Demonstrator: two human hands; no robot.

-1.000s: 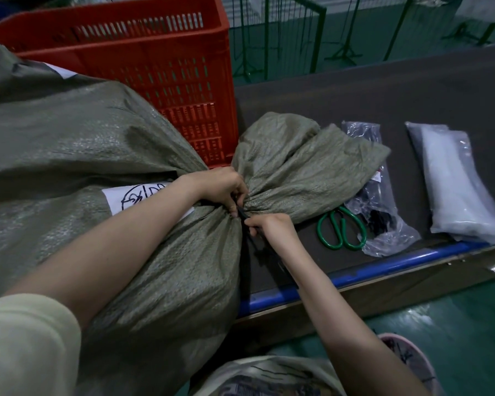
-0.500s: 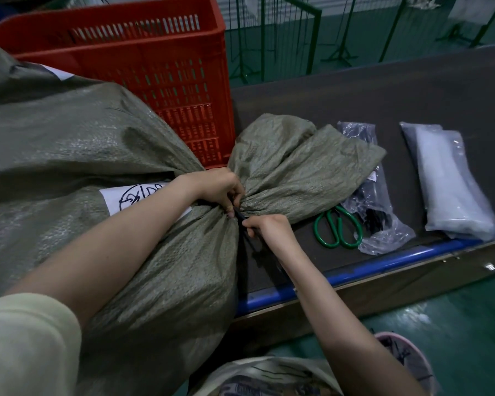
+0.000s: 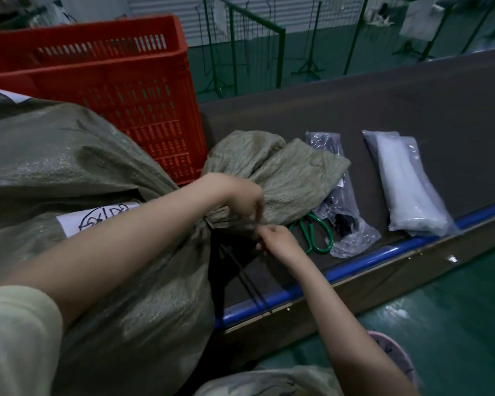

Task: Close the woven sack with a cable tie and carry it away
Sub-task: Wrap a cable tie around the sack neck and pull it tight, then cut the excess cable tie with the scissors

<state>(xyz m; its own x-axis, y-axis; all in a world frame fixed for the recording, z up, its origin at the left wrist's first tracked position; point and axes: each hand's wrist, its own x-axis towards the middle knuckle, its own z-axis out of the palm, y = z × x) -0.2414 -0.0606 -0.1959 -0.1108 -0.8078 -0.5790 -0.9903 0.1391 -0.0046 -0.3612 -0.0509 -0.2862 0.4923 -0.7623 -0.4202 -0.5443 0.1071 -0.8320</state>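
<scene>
A big grey-green woven sack (image 3: 77, 172) lies on its side across the left of the dark table, a white label with black writing (image 3: 97, 217) on it. Its neck is bunched, and the loose top fans out to the right. My left hand (image 3: 235, 195) pinches the gathered neck from above. Just below it, my right hand (image 3: 277, 238) is closed on the black cable tie (image 3: 246, 277) that goes round the neck. The tie's long tails hang down past the blue table edge. Where the tie locks is hidden by my fingers.
A red slotted plastic crate (image 3: 120, 90) stands behind the sack. Green-handled scissors (image 3: 316, 234) lie right of my right hand, beside a clear bag of black ties (image 3: 343, 201) and a bag of white ties (image 3: 406, 187). A blue rail (image 3: 369, 260) edges the table; green racks stand beyond.
My right hand has shifted slightly right and away from the neck along the tie. The tie's long tails now show hanging below the neck. The view has tilted a little.
</scene>
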